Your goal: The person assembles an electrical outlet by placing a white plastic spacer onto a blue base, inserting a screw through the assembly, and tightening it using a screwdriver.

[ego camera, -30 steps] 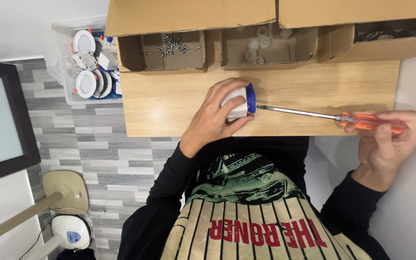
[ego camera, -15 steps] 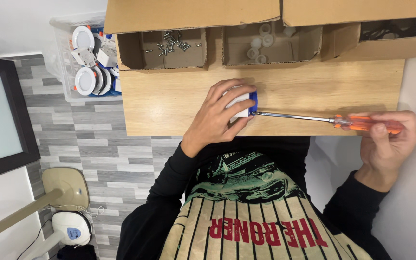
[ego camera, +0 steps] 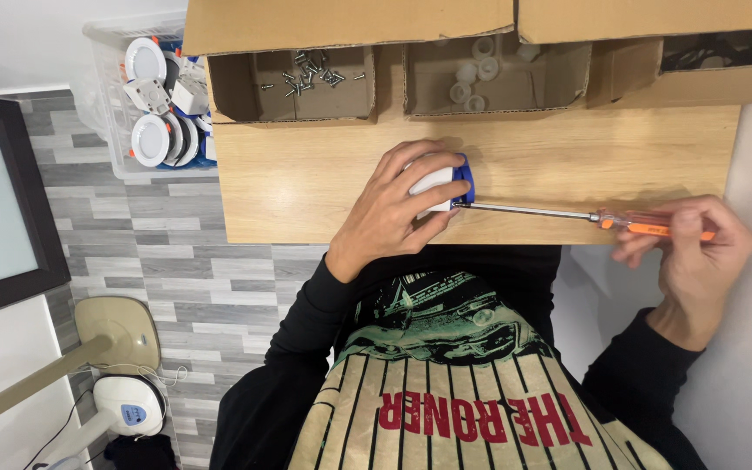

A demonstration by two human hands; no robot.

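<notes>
The left hand (ego camera: 393,218) clasps a white-and-blue fitting (ego camera: 442,184) on the bench (ego camera: 306,183). The right hand (ego camera: 694,252) grips the orange-handled screwdriver (ego camera: 585,215), lying crosswise, tip touching the fitting.

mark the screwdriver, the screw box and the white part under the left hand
screwdriver (ego camera: 528,210), head view, on the metal shaft.
screw box (ego camera: 230,91), head view, on its left wall.
white part (ego camera: 435,179), head view, on the white top showing between the fingers.

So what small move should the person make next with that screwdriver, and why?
Probably turn the orange-handled screwdriver: its tip already meets the blue-and-white plastic fitting, which the left hand steadies on the wooden table, while the right hand holds the handle.
</notes>
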